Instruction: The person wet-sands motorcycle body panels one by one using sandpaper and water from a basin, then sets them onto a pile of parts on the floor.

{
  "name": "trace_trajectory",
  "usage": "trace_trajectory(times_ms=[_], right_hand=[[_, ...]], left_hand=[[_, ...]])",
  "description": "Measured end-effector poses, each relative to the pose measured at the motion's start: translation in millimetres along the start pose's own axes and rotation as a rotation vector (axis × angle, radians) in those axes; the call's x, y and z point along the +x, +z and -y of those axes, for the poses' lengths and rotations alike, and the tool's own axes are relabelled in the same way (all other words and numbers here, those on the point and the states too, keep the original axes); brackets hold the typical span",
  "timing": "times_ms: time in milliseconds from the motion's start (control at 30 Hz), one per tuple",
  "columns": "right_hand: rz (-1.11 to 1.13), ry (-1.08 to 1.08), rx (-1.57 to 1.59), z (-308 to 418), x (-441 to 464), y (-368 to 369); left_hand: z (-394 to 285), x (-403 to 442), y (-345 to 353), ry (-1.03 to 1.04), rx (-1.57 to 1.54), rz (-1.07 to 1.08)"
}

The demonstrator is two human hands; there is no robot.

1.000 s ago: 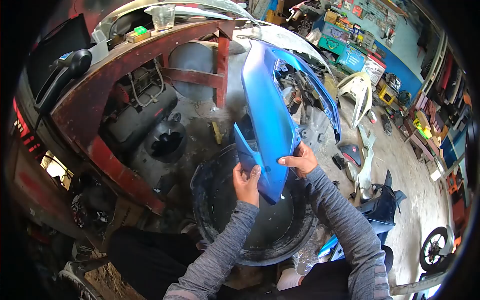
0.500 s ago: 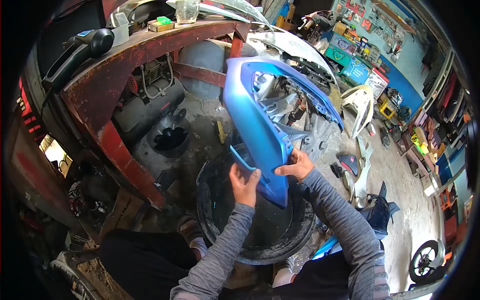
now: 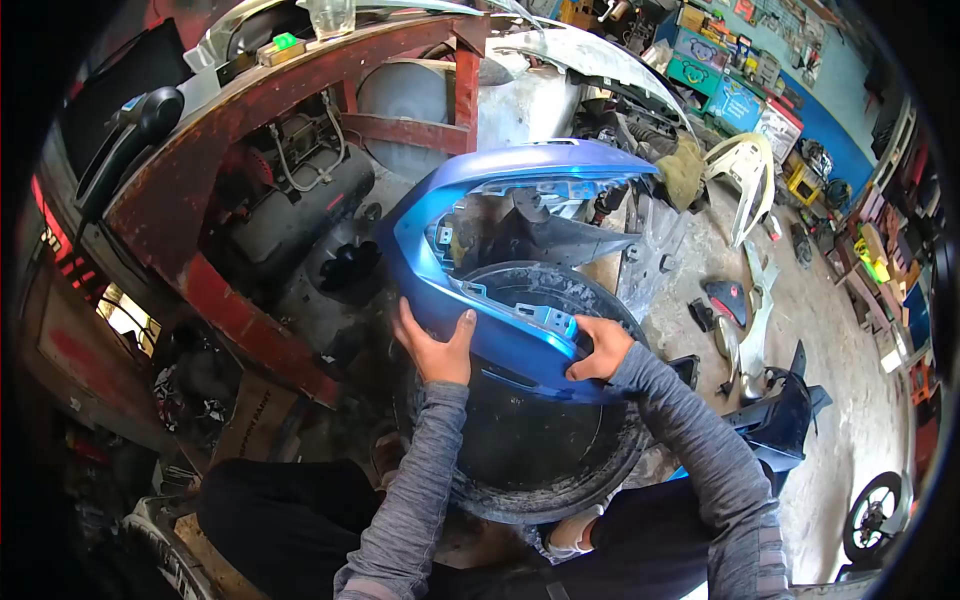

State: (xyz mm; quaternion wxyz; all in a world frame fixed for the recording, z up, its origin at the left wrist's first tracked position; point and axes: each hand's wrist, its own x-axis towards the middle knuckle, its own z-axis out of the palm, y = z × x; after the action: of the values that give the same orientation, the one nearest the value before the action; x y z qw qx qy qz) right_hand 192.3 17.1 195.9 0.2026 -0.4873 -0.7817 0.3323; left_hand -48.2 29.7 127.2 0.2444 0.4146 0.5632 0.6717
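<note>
A glossy blue motorcycle fairing panel [image 3: 415,255], curved like a hook, is held above a round black tub [image 3: 530,500]. My left hand [image 3: 437,350] grips its lower left side, thumb up against the outer face and the other fingers partly hidden. At the panel's lower right end, my right hand [image 3: 603,348] is closed around the narrow part, with the thumb in front. Brackets and clip tabs show along the panel's inner edge. Dark liquid seems to lie in the tub, though its depth cannot be made out.
On the left stands a red workbench [image 3: 240,365] with an air compressor [image 3: 300,195] beneath it. A white fairing piece [image 3: 742,180], a dark panel [image 3: 770,430] and a wheel [image 3: 872,515] are on the floor to the right. Several toolboxes line the back wall.
The blue fairing panel has turned from upright to more sideways, its top swinging left and down. My left hand has shifted left and up along it; my right hand has lowered slightly.
</note>
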Motion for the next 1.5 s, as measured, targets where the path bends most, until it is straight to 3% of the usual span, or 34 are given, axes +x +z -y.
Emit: trace_trajectory(times_ms=[33, 100, 167, 233, 300, 367, 433, 500, 567, 667, 700, 767, 833, 900, 967, 1000, 1100, 1500], right_hand=[[0.033, -0.004, 0.012, -2.3, 0.2, -6.2], [0.047, -0.029, 0.062, -24.9, 5.7, -17.5], [0.244, 0.061, 0.335, -23.8, 10.3, -37.9], [0.308, 0.131, 0.376, -24.4, 10.9, -43.9], [0.264, 0.069, 0.466, -36.2, 11.9, -37.8], [0.240, 0.030, 0.508, -30.7, 11.6, -28.7], [0.192, 0.012, 0.691, -27.5, 12.8, -17.4], [0.180, 0.037, 0.636, -25.6, 14.6, -8.5], [0.044, -0.001, 0.706, -24.4, 11.8, 9.3], [-0.030, -0.027, 0.632, -14.7, 4.0, 28.9], [-0.041, -0.022, 0.592, -13.4, 2.6, 34.8], [-0.224, -0.010, 0.497, -7.5, 0.3, 53.3], [-0.336, 0.091, 0.185, 4.0, -3.3, 64.9], [-0.423, 0.103, 0.113, 5.6, -1.7, 80.0], [-0.476, 0.173, -0.015, 1.7, 2.3, 93.2], [-0.507, 0.183, -0.085, 5.4, 2.8, 96.1], [-0.603, 0.148, -0.203, 9.3, 3.6, 104.6], [-0.617, 0.093, -0.180, 7.7, -1.0, 132.6]], left_hand=[[-8.2, -1.1, -3.1, 0.127, 0.293, -0.025], [-20.2, 3.4, -9.3, 0.168, 0.355, 0.034], [-35.4, 16.8, -15.0, 0.445, 0.635, 0.255], [-35.9, 24.2, -17.8, 0.429, 0.564, 0.243], [-22.6, 30.2, -18.2, 0.273, 0.273, 0.068], [-9.4, 25.4, -20.1, 0.290, 0.303, -0.006], [-18.7, 6.4, -15.9, -0.479, -0.457, 0.201], [-6.9, -10.5, -6.0, -0.558, -0.663, 0.369], [7.0, -21.1, 8.6, -0.290, -0.368, 0.282], [9.5, -16.3, 5.4, -0.196, -0.308, 0.260], [13.0, -13.0, 2.0, -0.134, -0.155, 0.262], [18.2, -13.8, 1.8, -0.066, -0.005, 0.260], [27.6, -21.6, 4.9, -0.391, -0.279, 0.221], [34.5, -30.1, 5.6, -0.419, -0.262, 0.258], [0.9, -43.2, 4.2, -0.905, -0.292, 0.272], [4.7, -48.1, 3.4, -0.965, -0.348, 0.352], [37.7, -56.4, 3.2, -1.014, -0.428, 0.539], [41.5, -61.2, 3.7, -0.937, -0.456, 0.514]])
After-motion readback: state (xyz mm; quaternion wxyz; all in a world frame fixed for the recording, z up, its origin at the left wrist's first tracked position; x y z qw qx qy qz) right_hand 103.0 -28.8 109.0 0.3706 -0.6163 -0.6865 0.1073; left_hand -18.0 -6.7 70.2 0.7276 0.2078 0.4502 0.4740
